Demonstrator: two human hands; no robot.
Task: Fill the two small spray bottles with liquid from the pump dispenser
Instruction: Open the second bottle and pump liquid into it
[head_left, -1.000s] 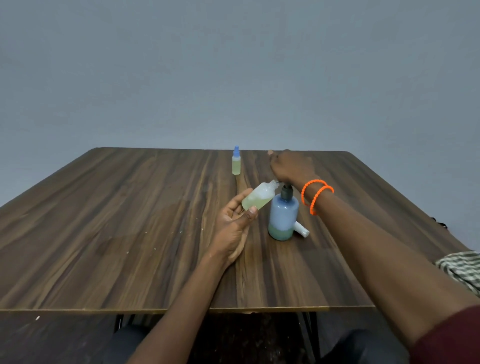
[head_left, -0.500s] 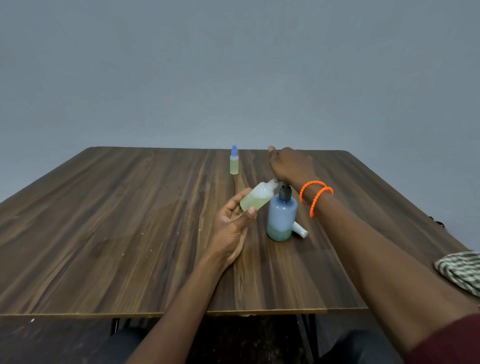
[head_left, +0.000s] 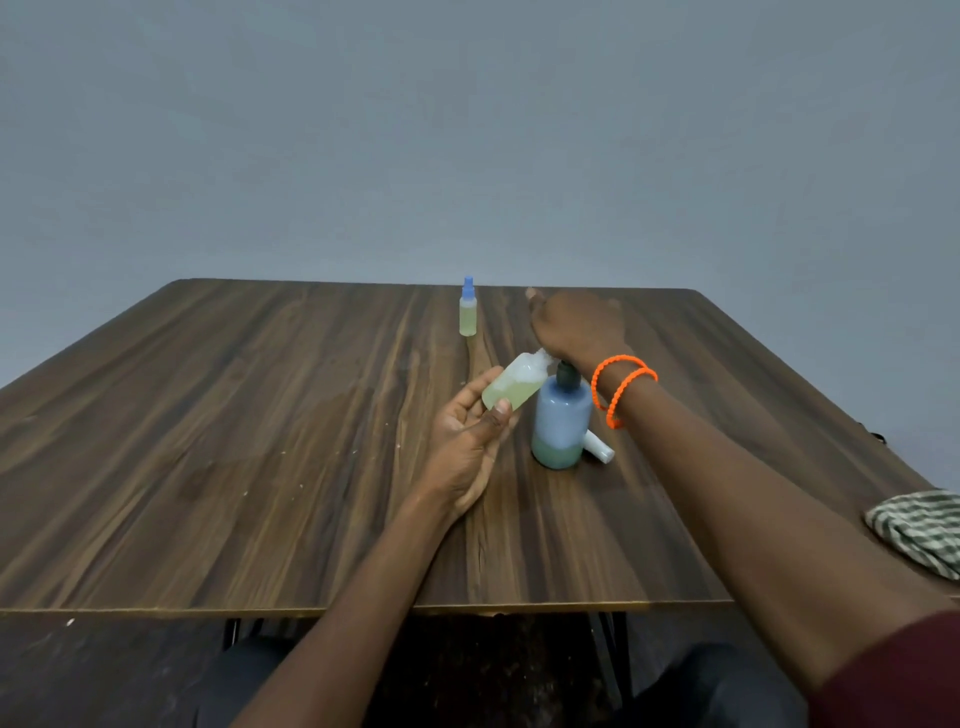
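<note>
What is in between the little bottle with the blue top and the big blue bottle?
In the head view, the left hand tilts the open spray bottle between the capped bottle and pump dispenser; the right hand reaches in too.

Blue pump dispenser w/ green liquid, orange bracelets, green-checked cloth, brown woodgrain table.

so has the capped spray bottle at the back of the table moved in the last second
No. The capped spray bottle stands upright on the same dark grain streak of the table, equally near the far edge; its slight shift in frame matches the table's, so the camera moved.
</note>
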